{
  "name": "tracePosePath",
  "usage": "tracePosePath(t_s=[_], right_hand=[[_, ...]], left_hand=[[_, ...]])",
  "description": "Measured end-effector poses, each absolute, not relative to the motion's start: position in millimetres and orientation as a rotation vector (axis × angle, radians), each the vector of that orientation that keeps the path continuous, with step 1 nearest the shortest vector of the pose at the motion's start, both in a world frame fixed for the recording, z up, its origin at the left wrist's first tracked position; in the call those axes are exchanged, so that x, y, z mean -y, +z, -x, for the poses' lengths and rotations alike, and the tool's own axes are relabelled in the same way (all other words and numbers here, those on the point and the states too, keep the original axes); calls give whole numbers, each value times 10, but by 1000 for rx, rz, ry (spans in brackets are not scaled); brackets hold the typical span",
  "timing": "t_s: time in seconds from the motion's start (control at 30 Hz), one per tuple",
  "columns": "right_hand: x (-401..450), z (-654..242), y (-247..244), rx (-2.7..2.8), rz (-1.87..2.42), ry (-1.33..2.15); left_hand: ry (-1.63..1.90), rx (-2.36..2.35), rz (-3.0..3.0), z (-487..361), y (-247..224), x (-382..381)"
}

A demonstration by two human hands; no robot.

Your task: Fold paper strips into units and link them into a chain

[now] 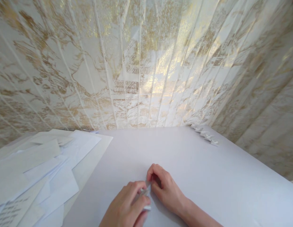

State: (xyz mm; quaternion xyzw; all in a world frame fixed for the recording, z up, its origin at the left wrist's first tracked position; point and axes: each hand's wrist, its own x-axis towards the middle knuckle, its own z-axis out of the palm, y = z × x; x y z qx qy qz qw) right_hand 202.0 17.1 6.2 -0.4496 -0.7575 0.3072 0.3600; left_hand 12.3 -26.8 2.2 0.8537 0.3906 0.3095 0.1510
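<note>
Near the front edge of the white table (179,154), my left hand (129,205) is closed around a small folded piece of white paper (146,208). Its fingers cover much of the piece. Just to the right, my right hand (166,187) has its thumb and index finger curled together at the upper tip of the same folded paper. The exact contact at those fingertips is small and partly hidden.
Loose white sheets (63,186) overlap in a pile on the left, one with dark writing. Several small folded paper pieces (205,135) stand in a row at the back right. Gold-patterned curtains (137,78) hang behind the table.
</note>
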Motion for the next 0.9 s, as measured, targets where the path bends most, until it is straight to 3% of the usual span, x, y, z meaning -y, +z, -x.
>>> tracePosePath(t_s=[0.27, 0.53, 0.9], right_hand=[[-119, -2014, 153, 2062, 977, 795], [-99, -1947, 130, 2109, 1038, 682], [-173, -1969, 67, 1533, 1114, 1255]], left_hand=[[890, -1290, -1852, 67, 4, 2], [1015, -1244, -2020, 20, 3, 38], [1104, -1207, -1644, 29, 72, -1]])
